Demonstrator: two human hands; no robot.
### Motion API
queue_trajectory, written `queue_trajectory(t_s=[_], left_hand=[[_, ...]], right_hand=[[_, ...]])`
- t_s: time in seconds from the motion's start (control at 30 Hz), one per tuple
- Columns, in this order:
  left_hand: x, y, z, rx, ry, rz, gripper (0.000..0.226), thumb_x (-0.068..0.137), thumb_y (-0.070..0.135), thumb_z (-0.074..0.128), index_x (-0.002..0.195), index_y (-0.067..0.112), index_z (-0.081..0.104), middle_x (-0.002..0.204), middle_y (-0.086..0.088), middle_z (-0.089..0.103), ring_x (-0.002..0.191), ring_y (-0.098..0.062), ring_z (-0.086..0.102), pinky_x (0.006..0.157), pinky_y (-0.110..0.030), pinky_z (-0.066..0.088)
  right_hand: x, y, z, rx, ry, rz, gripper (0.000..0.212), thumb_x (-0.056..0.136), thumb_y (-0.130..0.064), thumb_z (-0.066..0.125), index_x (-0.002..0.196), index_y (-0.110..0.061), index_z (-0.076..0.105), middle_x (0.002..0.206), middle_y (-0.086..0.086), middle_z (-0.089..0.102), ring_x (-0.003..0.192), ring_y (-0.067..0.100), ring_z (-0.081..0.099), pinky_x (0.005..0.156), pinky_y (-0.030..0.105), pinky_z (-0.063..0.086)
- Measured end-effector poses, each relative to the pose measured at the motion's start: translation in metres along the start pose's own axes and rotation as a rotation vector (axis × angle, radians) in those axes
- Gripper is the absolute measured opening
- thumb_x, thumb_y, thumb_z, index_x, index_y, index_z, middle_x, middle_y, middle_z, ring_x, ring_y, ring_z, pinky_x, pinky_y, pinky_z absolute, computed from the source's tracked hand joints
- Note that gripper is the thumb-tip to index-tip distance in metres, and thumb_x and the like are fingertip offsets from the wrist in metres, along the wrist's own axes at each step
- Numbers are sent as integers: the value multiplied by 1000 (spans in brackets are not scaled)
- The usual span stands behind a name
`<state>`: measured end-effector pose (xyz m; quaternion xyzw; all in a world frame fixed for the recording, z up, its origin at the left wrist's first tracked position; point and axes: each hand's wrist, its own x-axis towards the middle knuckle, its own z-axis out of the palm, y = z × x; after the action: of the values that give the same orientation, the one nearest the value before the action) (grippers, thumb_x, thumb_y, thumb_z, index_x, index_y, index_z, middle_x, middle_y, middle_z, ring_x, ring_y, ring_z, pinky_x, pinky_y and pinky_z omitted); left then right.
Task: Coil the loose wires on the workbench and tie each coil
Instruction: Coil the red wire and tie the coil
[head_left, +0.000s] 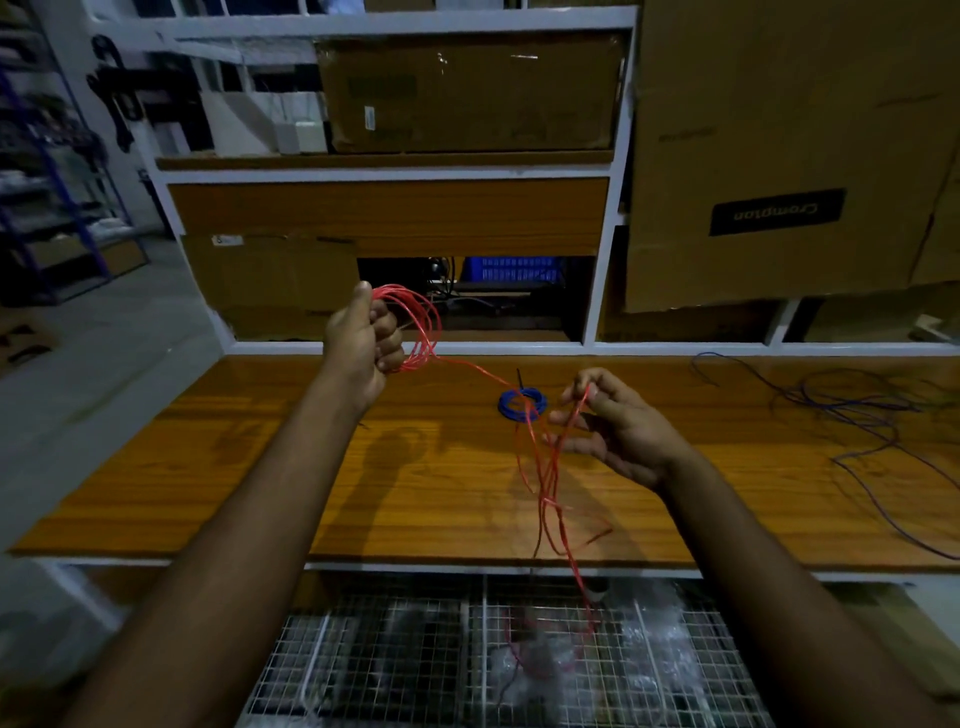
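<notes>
Mesh shelf (395, 654): sitting nearest, at 6 o'clock below the bench edge; slack red wire is trailing down onto it beside clear plastic bags.
Red wire (545, 483): hanging in loose strands over the front edge of the workbench (208, 467), then running up toward 11 o'clock to the coil.
Right hand (613, 431): hovering at 3 o'clock of the frame centre; thumb and forefinger are pinching the red strand, the other fingers spreading apart and relaxed.
Left hand (363, 338): holding up at 11 o'clock; fingers are curling tight around the red coil (421, 322), several loops standing out to its right.
Blue coil (522, 402): lying flat on the bench between the two hands, already wound, with a dark tie sticking up from it.
Loose dark wires (857, 415): sprawling at 3 o'clock on the bench's right end, not yet coiled.
Cardboard boxes (467, 93): sitting at 12 o'clock on the shelving behind.
Stage: winding of the red wire appears to be partway, with much slack left and no tie on it.
Risk, snagging: the tail is likely catching on the mesh or bags below, jerking the strand from the pinch.
Risk, tangling: the hanging strands are crossing each other, so a pull could be knotting them.
Risk, slipping: loops could be springing out of the left grip if it loosens.
Risk, dragging: the strand passing over the blue coil could be sweeping it along.
</notes>
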<state>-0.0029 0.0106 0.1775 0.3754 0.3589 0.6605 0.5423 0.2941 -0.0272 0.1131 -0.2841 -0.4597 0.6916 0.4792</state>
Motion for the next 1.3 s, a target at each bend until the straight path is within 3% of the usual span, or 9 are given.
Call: queue_trajectory(t_s=[0.3,0.4,0.53,0.73,0.83,0.97,1.1,1.2,1.3], left_hand=[[5,23,-19,-147,134,78,44,107,42,32,67,24,37,47,10,25,37,-6,19,35,-20,15],[7,33,-24,-168,151,111,43,107,42,32,68,24,37,48,10,25,39,-6,19,36,-20,15],[4,34,-18,-127,101,102,43,106,43,33,69,24,38,49,9,27,40,-7,20,36,-21,17],[-7,18,15,-97,-10,36,45,107,43,30,67,24,36,47,9,24,36,-6,18,33,-18,16],[-12,8,27,-66,-15,1,45,107,42,31,67,23,37,47,9,25,36,-6,19,34,-18,16],[-14,-2,32,-63,-23,-25,44,107,42,32,68,22,39,48,9,26,38,-6,20,34,-19,18],[-15,-5,31,-33,-3,-24,44,107,41,33,68,22,39,47,9,27,37,-6,21,34,-19,17],[-15,-5,26,-39,3,-31,44,107,41,33,67,21,39,48,8,27,37,-6,21,34,-19,17],[-14,-7,19,-42,3,-46,44,107,41,32,68,21,39,49,8,27,39,-6,21,34,-20,18]], right_hand=[[14,19,-45,314,697,184,18,108,-21,38,117,-14,52,75,6,62,42,6,59,38,16,49],[15,27,-62,76,793,251,19,107,-13,34,99,-11,51,87,13,63,50,10,51,36,20,47],[10,40,-66,-479,710,332,23,108,-20,35,97,-11,52,89,12,61,60,18,48,48,26,38],[28,69,-50,-994,689,357,21,101,-17,49,122,-14,52,106,11,63,89,23,62,65,31,52],[27,89,-33,-1275,742,211,34,94,-13,58,126,-15,50,117,9,60,106,27,58,82,39,54],[10,121,32,-1195,601,-212,35,94,-35,57,125,-20,50,122,0,54,116,18,46,87,30,39],[4,164,68,-1571,458,-137,86,79,-69,58,144,-18,34,131,2,45,119,25,43,93,43,45],[5,188,53,-1551,470,-16,90,83,-48,70,151,-14,23,131,7,43,116,26,47,87,38,49],[9,187,38,-1283,355,13,47,94,-17,55,140,-17,44,124,5,56,111,22,57,82,30,49]])
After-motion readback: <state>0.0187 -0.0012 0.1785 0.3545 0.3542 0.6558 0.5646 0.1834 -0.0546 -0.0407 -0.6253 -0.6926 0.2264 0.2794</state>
